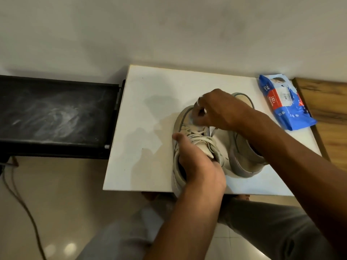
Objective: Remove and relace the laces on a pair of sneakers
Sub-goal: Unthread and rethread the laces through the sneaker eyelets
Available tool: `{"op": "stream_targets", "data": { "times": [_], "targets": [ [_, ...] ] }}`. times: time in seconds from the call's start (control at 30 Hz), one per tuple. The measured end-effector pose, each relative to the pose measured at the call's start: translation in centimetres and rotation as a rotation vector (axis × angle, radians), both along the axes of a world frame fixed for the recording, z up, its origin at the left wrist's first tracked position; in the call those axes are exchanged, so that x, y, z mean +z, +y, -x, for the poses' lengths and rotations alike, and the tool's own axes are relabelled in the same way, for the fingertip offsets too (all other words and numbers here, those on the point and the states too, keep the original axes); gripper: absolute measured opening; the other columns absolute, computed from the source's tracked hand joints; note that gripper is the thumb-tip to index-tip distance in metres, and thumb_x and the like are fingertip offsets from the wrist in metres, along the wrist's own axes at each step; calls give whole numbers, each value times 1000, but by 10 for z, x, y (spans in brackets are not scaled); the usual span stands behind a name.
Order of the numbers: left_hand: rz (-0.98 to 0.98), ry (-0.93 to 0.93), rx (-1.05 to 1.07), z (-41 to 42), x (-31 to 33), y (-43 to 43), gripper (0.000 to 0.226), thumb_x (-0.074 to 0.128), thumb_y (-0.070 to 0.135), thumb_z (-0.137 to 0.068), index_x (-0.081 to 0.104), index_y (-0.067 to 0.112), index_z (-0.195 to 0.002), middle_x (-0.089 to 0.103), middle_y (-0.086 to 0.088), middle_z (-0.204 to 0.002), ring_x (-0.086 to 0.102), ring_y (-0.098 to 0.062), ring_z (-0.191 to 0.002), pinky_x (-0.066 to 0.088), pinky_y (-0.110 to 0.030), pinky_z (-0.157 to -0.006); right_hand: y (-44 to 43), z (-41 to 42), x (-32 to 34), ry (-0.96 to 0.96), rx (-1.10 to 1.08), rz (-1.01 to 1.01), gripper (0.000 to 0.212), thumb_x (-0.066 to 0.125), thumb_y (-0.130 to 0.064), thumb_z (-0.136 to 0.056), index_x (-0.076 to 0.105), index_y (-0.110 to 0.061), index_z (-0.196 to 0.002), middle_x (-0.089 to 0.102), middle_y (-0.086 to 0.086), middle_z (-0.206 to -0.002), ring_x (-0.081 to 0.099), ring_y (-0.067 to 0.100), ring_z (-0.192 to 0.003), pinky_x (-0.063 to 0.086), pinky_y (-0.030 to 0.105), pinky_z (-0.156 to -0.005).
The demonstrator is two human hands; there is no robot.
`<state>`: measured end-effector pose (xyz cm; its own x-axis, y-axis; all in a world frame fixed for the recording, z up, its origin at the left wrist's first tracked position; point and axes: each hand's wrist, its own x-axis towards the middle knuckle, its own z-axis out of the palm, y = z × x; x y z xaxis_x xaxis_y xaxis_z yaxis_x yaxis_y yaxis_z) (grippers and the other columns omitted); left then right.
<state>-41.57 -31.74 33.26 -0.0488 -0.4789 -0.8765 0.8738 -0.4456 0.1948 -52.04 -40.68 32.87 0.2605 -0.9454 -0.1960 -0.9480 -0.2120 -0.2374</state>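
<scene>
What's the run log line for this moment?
left grip: holds laced sneaker at collar | right grip: pinches laces near toe | other sneaker: alongside

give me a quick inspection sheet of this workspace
surface: white board, faint stains
job's things: laced sneaker with white laces; second sneaker right beside it
clutter: blue packet at the far right corner
hands: left hand grips the laced sneaker's collar; right hand pinches laces near the toe
cables: cable on the floor, left
surroundings: dusty black bench left, wooden top right, tiled floor
</scene>
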Motion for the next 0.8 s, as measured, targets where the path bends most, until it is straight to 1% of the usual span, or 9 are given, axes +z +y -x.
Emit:
{"op": "stream_targets", "data": {
  "times": [0.1, 0.23, 0.27, 0.37, 0.47, 0.57, 0.63, 0.73, 0.8],
  "targets": [
    [-19, 11, 6, -2, 0, 0, 47, 55, 57, -90, 68, 19, -112, 71, -8, -111, 69, -24, -100, 52, -38, -93, -3, 4, -9, 8, -55, 127, 18, 63, -33, -83, 73, -19, -84, 69, -1, -81, 62, 19, -72, 56, 43, -66],
    [-34, 17, 7, -2, 2, -2, 48, 52, 58, -91, 68, 17, -110, 71, -7, -111, 69, -23, -100, 53, -37, -92, 0, 7, -1, -70, 21, -124, 5, 72, -31, -82, 73, -30, -87, 68, -15, -80, 60, 0, -71, 43, 11, -59],
    [-29, 17, 11, -1, 3, -2, 48, 52, 58, -92, 68, 17, -111, 71, -7, -112, 69, -23, -101, 53, -37, -92, -1, 7, 0, -68, 15, -132, 5, 72, -32, -82, 73, -31, -87, 68, -15, -80, 61, 0, -72, 45, 12, -61],
    [-7, 19, 32, 1, 2, -3, 45, 51, 56, -93, 68, 18, -112, 71, -6, -111, 68, -23, -101, 53, -37, -92, -4, 6, -8, 6, -68, 82, 13, 64, -35, -85, 73, -26, -89, 70, -7, -85, 63, 15, -77, 55, 38, -68],
    [9, 32, 48, 3, 0, -3, 45, 51, 55, -94, 69, 18, -110, 72, -8, -110, 69, -23, -100, 51, -39, -96, -2, -6, -10, -5, -31, 139, 18, 61, -32, -88, 75, -24, -95, 70, -5, -89, 64, 19, -80, 54, 36, -68],
    [20, 42, 59, 5, -1, -3, 43, 50, 52, -95, 70, 16, -106, 73, -8, -108, 70, -22, -98, 50, -37, -96, 0, -9, 0, -67, 97, -54, 13, 66, -32, -87, 75, -24, -93, 68, -11, -82, 62, 12, -74, 49, 30, -65],
    [31, 49, 63, 6, -2, -3, 43, 51, 52, -95, 70, 16, -108, 72, -7, -109, 69, -23, -102, 50, -38, -97, -4, -1, 4, -37, 48, -97, 10, 69, -32, -84, 75, -26, -89, 69, -13, -82, 61, 9, -75, 51, 31, -67],
    [34, 46, 59, 7, -4, -2, 42, 53, 52, -94, 69, 18, -113, 71, -7, -112, 68, -24, -104, 50, -39, -98, -6, 4, -3, 42, -71, 101, 13, 65, -33, -86, 74, -26, -89, 70, -7, -86, 63, 17, -78, 56, 38, -69],
    [38, 53, 65, 6, -3, -2, 42, 52, 51, -95, 68, 17, -113, 71, -8, -113, 68, -24, -105, 49, -40, -100, -5, -2, -7, -1, -34, 136, 17, 63, -34, -88, 76, -26, -95, 70, -6, -88, 63, 16, -80, 54, 32, -69]
  ]
}}
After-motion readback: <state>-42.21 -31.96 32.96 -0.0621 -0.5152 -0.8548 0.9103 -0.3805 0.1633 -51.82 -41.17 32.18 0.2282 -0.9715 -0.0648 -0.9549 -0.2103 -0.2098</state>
